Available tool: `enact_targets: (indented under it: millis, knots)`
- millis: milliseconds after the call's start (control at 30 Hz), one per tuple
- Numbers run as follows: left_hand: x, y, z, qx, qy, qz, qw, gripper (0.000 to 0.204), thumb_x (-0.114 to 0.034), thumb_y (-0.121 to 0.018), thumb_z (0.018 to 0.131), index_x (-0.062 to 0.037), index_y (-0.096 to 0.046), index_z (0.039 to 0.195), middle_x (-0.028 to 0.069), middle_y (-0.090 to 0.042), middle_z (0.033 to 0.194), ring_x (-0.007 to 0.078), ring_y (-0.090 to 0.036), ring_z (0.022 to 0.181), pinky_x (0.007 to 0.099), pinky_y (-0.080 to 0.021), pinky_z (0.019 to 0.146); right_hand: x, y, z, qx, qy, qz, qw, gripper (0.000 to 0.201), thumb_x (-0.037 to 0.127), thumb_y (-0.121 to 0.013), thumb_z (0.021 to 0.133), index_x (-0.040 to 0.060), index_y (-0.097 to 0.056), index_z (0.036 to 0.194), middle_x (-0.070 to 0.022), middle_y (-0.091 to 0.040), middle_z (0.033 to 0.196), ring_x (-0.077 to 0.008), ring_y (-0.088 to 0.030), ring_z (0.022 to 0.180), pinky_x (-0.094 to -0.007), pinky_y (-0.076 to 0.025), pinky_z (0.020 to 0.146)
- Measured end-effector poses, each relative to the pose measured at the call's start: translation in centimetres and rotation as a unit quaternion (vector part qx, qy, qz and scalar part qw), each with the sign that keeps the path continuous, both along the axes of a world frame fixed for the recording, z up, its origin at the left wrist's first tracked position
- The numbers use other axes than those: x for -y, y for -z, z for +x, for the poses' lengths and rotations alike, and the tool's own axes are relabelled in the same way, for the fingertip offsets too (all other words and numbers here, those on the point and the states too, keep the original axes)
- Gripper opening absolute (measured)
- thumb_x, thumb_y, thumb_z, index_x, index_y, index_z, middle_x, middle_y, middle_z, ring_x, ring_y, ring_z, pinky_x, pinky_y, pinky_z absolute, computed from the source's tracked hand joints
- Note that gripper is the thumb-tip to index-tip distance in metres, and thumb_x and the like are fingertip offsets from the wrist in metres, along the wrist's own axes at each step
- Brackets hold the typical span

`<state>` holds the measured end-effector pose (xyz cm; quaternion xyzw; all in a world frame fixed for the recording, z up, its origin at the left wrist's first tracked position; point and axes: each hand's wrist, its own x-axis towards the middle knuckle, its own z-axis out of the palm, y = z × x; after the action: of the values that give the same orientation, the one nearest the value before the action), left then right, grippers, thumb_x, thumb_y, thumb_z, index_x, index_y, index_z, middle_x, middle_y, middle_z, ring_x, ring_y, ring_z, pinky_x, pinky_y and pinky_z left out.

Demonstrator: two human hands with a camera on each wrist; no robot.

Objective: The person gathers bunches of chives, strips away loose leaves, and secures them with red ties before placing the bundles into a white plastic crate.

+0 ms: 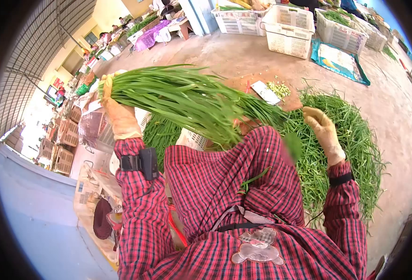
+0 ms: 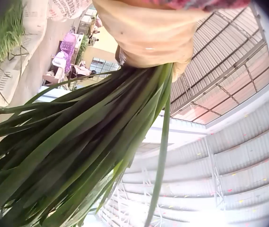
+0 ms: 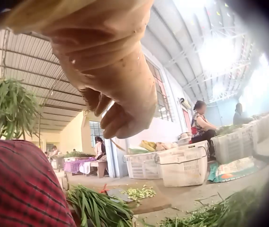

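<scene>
My gloved left hand (image 1: 120, 112) grips a big bunch of garlic chives (image 1: 178, 95) by its base end, raised at the left of the head view. In the left wrist view the long green leaves (image 2: 77, 137) fan out and droop below the glove (image 2: 146, 35). My gloved right hand (image 1: 321, 128) hovers beside a heap of loose chives (image 1: 341, 154), fingers loosely curled around nothing visible. More chives (image 1: 266, 109) lie by my knee, next to a wooden board (image 1: 292, 100). A flat blade (image 1: 265, 92) and chopped pale stem ends (image 1: 279, 89) rest on that board.
White plastic crates (image 1: 287, 35) stand on the floor ahead, near a blue-and-white sack (image 1: 339, 60). Further chives (image 1: 161, 135) fill a crate by my left knee. A crate stand (image 1: 91, 191) sits left of me. Other people (image 3: 203, 123) work beyond.
</scene>
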<state>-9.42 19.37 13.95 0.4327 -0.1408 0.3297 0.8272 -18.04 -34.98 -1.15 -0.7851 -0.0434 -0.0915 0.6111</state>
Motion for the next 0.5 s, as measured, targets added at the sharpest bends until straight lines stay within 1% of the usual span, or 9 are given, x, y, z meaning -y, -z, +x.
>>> enact_targets:
  millis: [67,200,267,333,367,400,433,467,500]
  knots:
    - [2.6,0.3,0.5,0.048,0.012,0.027,0.998,0.021,-0.019,-0.056,0.099,-0.0074,-0.057,0.117,0.0084,-0.063,0.108,0.0209,-0.063,0.102,0.0355,-0.053,0.088,-0.7,-2.1,-1.5,-0.089,-0.080,0.106,0.987,0.033,0.024,-0.056,0.102,0.0049,-0.062,0.128,-0.0074,-0.068,0.120,-0.0170,-0.065,0.105,-0.0314,-0.049,0.095]
    - [8.3,-0.9,-1.2,0.011,-0.022,-0.016,1.000,0.022,-0.018,-0.060,0.098,-0.0083,-0.057,0.117,0.0079,-0.063,0.106,0.0220,-0.063,0.099,0.0371,-0.055,0.087,-3.6,-6.0,-3.4,-0.056,-0.156,0.101,0.981,0.036,0.029,-0.053,0.103,0.0024,-0.063,0.125,-0.0094,-0.068,0.119,-0.0191,-0.067,0.101,-0.0326,-0.051,0.092]
    - [11.2,-1.2,-2.4,0.021,-0.009,-0.025,0.999,0.025,-0.017,-0.064,0.095,-0.0083,-0.057,0.118,0.0082,-0.064,0.103,0.0225,-0.064,0.097,0.0379,-0.055,0.087,-4.5,-6.8,-3.5,-0.044,-0.249,0.146,0.956,0.038,0.030,-0.050,0.104,0.0002,-0.065,0.122,-0.0105,-0.070,0.116,-0.0199,-0.069,0.097,-0.0324,-0.052,0.089]
    - [13.2,-1.4,-3.1,0.011,-0.030,-0.027,0.999,0.027,-0.016,-0.066,0.094,-0.0093,-0.057,0.119,0.0083,-0.065,0.101,0.0225,-0.065,0.097,0.0380,-0.056,0.087,-6.3,-8.0,-4.0,-0.091,-0.417,0.158,0.891,0.046,0.035,-0.041,0.106,-0.0007,-0.067,0.119,-0.0123,-0.072,0.111,-0.0219,-0.071,0.096,-0.0330,-0.055,0.085]
    - [14.4,-1.4,-3.8,0.001,-0.031,-0.045,0.998,0.035,-0.014,-0.069,0.091,-0.0087,-0.057,0.124,0.0091,-0.066,0.105,0.0240,-0.064,0.099,0.0385,-0.054,0.091,-8.0,-7.9,-4.3,-0.115,-0.491,0.180,0.845,0.058,0.045,-0.039,0.105,-0.0047,-0.063,0.122,-0.0183,-0.070,0.114,-0.0271,-0.070,0.100,-0.0369,-0.054,0.089]
    - [15.5,-0.8,-4.3,-0.001,-0.028,-0.047,0.999,0.035,-0.014,-0.069,0.091,-0.0087,-0.057,0.124,0.0091,-0.066,0.105,0.0240,-0.064,0.099,0.0385,-0.054,0.091,-9.8,-7.5,-4.2,-0.139,-0.548,0.183,0.804,0.055,0.039,-0.037,0.107,-0.0055,-0.053,0.135,-0.0194,-0.064,0.127,-0.0263,-0.066,0.111,-0.0369,-0.051,0.097]
    - [16.7,-0.1,-4.8,0.018,-0.108,0.057,0.992,0.041,-0.013,-0.070,0.089,-0.0083,-0.057,0.128,0.0103,-0.066,0.109,0.0250,-0.064,0.100,0.0395,-0.052,0.093,-12.0,-6.7,-3.8,-0.142,-0.544,0.184,0.806,0.055,0.039,-0.037,0.107,-0.0055,-0.053,0.135,-0.0194,-0.064,0.127,-0.0263,-0.066,0.111,-0.0369,-0.051,0.097]
    - [17.4,0.7,-5.5,0.036,-0.184,0.162,0.969,0.046,-0.012,-0.072,0.088,-0.0078,-0.057,0.131,0.0116,-0.067,0.112,0.0261,-0.064,0.101,0.0405,-0.050,0.094,-14.5,-5.2,-3.4,-0.108,-0.571,0.308,0.754,0.064,0.049,-0.041,0.103,-0.0006,-0.040,0.144,-0.0182,-0.052,0.139,-0.0270,-0.052,0.126,-0.0408,-0.042,0.105]
    - [17.7,1.7,-6.6,0.132,-0.441,0.493,0.738,0.037,-0.012,-0.067,0.094,-0.0047,-0.056,0.129,0.0117,-0.056,0.118,0.0250,-0.063,0.103,0.0389,-0.056,0.086,-17.0,-3.6,-2.7,-0.071,-0.583,0.426,0.688,0.079,0.058,-0.046,0.099,0.0044,-0.028,0.153,-0.0169,-0.039,0.152,-0.0276,-0.039,0.140,-0.0447,-0.034,0.114]
